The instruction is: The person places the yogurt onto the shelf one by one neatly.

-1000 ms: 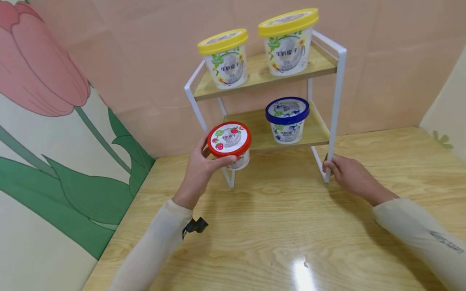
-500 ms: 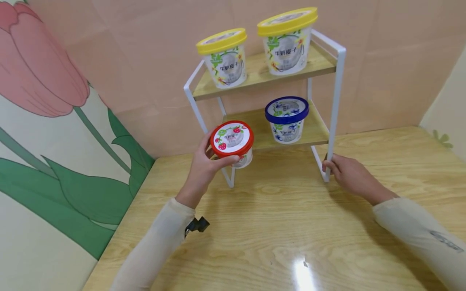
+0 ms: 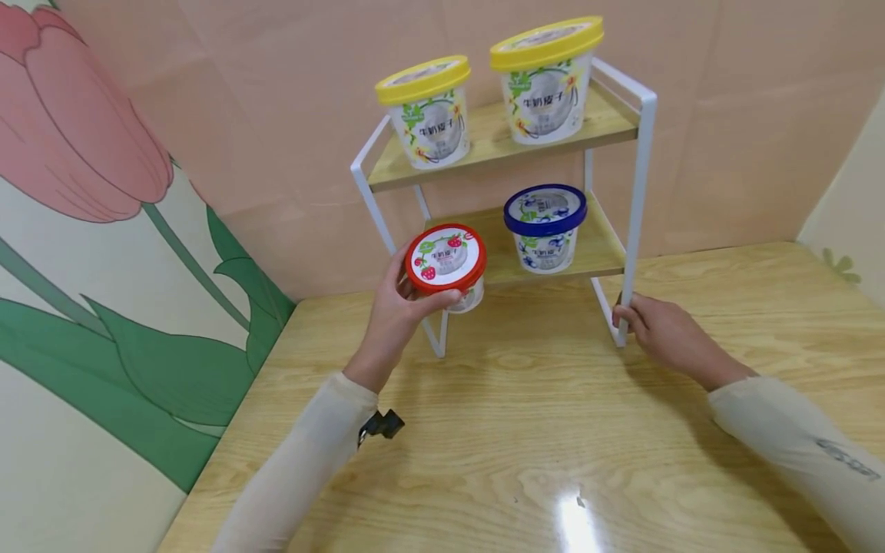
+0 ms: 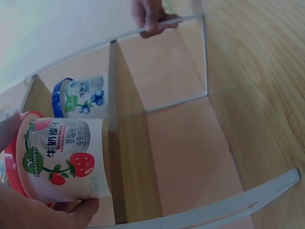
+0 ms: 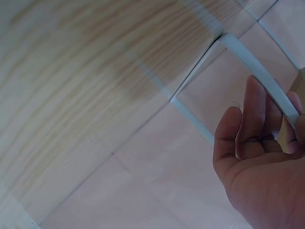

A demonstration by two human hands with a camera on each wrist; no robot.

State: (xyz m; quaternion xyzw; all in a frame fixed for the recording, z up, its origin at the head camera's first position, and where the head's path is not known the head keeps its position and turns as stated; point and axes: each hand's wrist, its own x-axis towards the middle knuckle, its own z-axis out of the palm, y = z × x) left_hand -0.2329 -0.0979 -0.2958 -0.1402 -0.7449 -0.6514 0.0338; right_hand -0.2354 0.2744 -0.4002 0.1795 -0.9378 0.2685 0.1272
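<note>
My left hand (image 3: 394, 311) grips a red-lidded strawberry tub (image 3: 448, 259), tilted toward me, at the front left of the lower shelf board (image 3: 496, 242). In the left wrist view the tub's strawberry label (image 4: 71, 157) faces the camera, with the thumb and fingers at its lid and side. Whether its base touches the board I cannot tell. A blue-lidded blueberry tub (image 3: 546, 230) stands upright on the right of that board. My right hand (image 3: 660, 330) holds the lower front right leg (image 3: 629, 284) of the white-framed rack; the right wrist view shows its fingers (image 5: 255, 112) curled by the bar.
Two yellow-lidded tubs, a left one (image 3: 432, 127) and a right one (image 3: 549, 88), stand on the rack's top board (image 3: 487, 130). The rack is on a wood-grain table (image 3: 512, 430) before a pink wall (image 3: 297, 153). A tulip-painted panel (image 3: 83, 146) is at the left.
My left hand has moved the red-lidded tub slightly right and up, closer to the lower board. The right hand keeps its hold on the rack leg.
</note>
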